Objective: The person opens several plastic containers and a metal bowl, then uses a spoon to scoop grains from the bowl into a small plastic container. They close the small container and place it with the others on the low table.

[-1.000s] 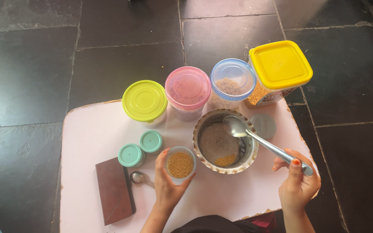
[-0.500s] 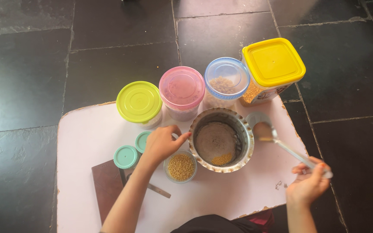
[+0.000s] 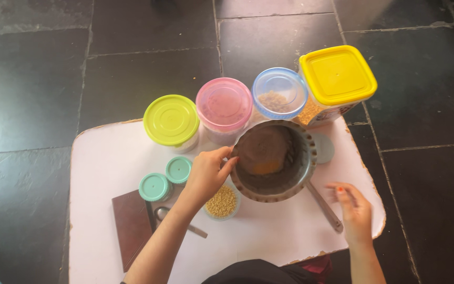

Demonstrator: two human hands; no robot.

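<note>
a pale pink board [image 3: 111,158] is lying on a dark tiled floor [image 3: 38,79], carrying everything else. along its far edge four lidded jars are standing in a row: a square yellow-lidded jar [image 3: 337,73], a blue-rimmed jar [image 3: 279,93], a pink-lidded jar [image 3: 224,104] and a lime-lidded jar [image 3: 172,120]. in front of them a steel bowl [image 3: 274,160] is sitting lifted and tilted, with brownish powder and a yellow patch inside. the left hand [image 3: 206,173] is gripping the bowl's near-left rim, fingers curled over the edge. a dark brown flat case [image 3: 130,229] is lying at the near left. the right hand [image 3: 354,210] is hovering open, fingers spread, just beside the handle of a long steel spoon [image 3: 324,208] lying on the board, not gripping it. a small open cup of yellow grains [image 3: 223,202] is sitting just under the left wrist. two small teal-lidded pots [image 3: 166,179] are standing left of it, with a little spoon [image 3: 164,213] nearby.
</note>
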